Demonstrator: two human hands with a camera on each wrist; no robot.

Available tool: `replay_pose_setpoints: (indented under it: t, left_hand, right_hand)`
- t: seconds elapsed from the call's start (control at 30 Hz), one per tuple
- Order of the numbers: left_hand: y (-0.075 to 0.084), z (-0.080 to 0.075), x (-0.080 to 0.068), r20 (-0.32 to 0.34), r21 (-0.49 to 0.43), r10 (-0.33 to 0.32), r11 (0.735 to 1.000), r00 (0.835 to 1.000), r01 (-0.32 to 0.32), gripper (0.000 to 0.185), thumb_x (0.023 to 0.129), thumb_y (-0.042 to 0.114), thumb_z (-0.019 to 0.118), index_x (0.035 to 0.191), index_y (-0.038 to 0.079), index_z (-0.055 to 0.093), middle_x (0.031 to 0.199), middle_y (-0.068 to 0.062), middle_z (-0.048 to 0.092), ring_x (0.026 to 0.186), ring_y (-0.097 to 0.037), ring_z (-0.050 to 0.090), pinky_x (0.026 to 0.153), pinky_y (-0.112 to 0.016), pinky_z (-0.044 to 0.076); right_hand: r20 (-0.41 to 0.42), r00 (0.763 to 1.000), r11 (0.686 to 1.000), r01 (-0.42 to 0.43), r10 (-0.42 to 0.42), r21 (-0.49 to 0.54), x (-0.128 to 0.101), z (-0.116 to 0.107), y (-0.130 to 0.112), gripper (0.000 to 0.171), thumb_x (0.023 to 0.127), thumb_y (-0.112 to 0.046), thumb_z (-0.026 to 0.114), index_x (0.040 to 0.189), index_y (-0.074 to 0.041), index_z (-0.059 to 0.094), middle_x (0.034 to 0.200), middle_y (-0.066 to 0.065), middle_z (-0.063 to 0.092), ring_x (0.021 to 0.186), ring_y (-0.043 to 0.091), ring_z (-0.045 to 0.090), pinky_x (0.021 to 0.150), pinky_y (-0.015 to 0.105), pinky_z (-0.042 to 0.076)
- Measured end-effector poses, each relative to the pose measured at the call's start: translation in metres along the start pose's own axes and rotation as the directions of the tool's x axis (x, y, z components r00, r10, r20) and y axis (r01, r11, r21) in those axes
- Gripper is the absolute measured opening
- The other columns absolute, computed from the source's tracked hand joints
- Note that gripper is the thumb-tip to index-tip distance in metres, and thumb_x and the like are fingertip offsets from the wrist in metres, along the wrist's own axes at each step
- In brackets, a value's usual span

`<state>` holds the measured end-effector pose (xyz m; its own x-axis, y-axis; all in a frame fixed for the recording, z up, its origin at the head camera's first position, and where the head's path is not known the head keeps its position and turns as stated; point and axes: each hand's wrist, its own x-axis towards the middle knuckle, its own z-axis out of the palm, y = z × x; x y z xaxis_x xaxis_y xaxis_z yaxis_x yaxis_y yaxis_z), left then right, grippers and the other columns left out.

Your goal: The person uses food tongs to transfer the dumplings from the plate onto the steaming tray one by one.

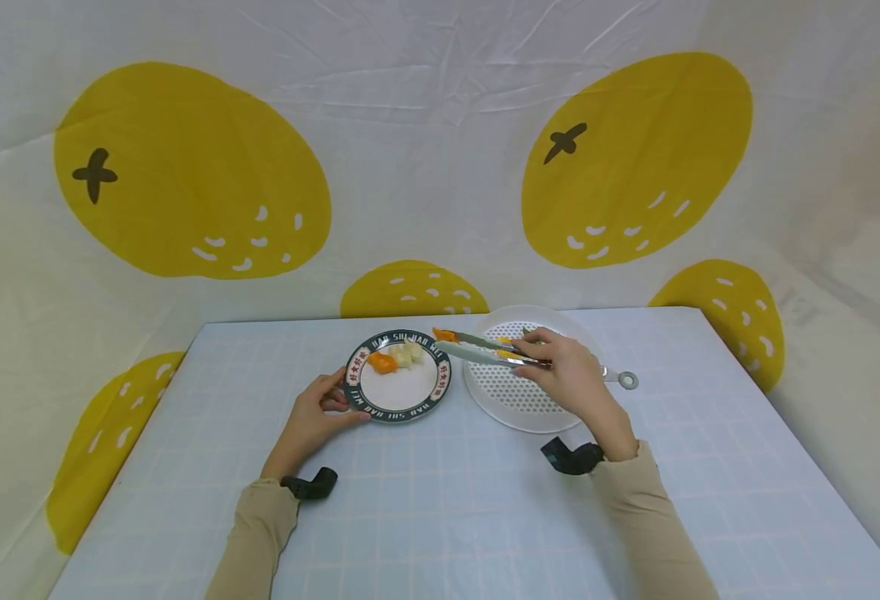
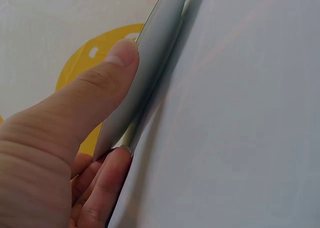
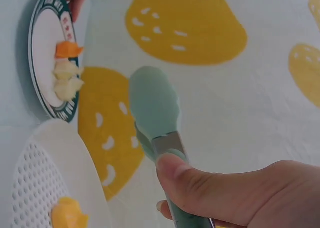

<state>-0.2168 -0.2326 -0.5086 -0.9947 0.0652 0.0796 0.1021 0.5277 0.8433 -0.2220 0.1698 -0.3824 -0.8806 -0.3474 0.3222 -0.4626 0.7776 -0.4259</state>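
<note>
Near the tabletop's far edge: one plate (image 1: 397, 398) with one orange piece (image 1: 382, 362) and a few pale pieces (image 1: 406, 352). One strainer (image 1: 518, 393) beside it. Left hand (image 1: 318, 417) pinches plate rim. Right hand (image 1: 575, 379) grips one pair of tongs (image 1: 485, 348) clamping another orange piece (image 1: 443, 335).

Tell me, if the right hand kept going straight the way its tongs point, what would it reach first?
Probably the plate. The right hand aims the tongs leftward, their tips already at its near rim, an orange piece between them. Height above the rim is unclear.

Checked tablecloth (image 1: 440, 517) before an orange-printed backdrop (image 1: 425, 167).
</note>
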Motion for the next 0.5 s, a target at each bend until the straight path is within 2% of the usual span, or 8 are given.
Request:
replay_pose_setpoints:
  t: [0.27,0.5]
  left_hand:
    - [0.0,-0.003,-0.001,0.003,0.006,-0.002,1.0,1.0,0.002,0.1,0.07,0.04,0.09,0.152,0.012,0.041,0.113,-0.005,0.056,0.095,-0.019,0.058,0.082,-0.02,0.053]
    - [0.0,-0.003,-0.001,0.009,-0.014,-0.004,1.0,1.0,0.004,0.1,0.069,0.041,0.09,0.152,0.013,0.041,0.111,-0.006,0.056,0.096,-0.02,0.059,0.083,-0.021,0.053]
  right_hand:
    - [0.027,0.998,0.998,-0.052,0.053,-0.03,-0.007,-0.022,0.029,0.043,0.084,-0.019,0.081,0.124,-0.007,0.07,0.114,0.009,0.066,0.079,0.025,0.058,0.056,0.03,0.041]
    - [0.089,0.994,0.996,-0.064,0.068,-0.057,-0.014,-0.03,0.051,0.044,0.083,-0.019,0.081,0.124,-0.004,0.069,0.112,0.011,0.066,0.082,0.025,0.058,0.058,0.03,0.043]
